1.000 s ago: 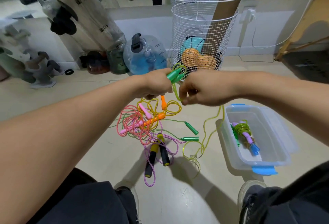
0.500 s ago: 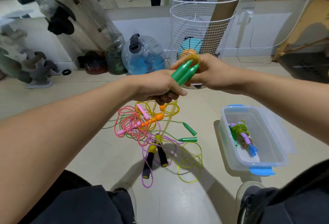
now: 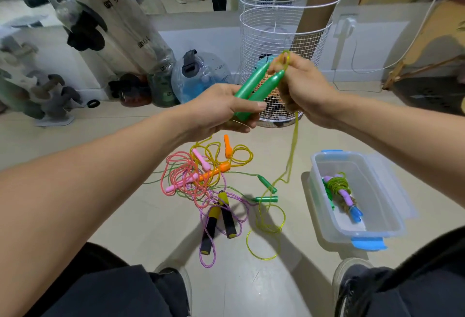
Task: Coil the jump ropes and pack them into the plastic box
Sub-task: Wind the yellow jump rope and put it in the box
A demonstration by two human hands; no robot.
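2 green handles sit side by side in our left hand, whose fingers and thumb curl round their lower ends, so the pair points up and to the right. Our right hand pinches the yellow-green rope at the tips of those handles, where a small loop shows above the fingers; from there the cord hangs down to the floor and ends in loose loops just left of the plastic box. That clear box, with blue clips, stands on the floor to our right and already holds 1 coiled bundle with purple and blue handles. Between our arms lies a tangled pile of ropes: pink, orange and green ones, plus a purple cord with 2 black-and-yellow handles. Behind our hands stands a white wire basket, and a blue water jug sits by the wall to its left.
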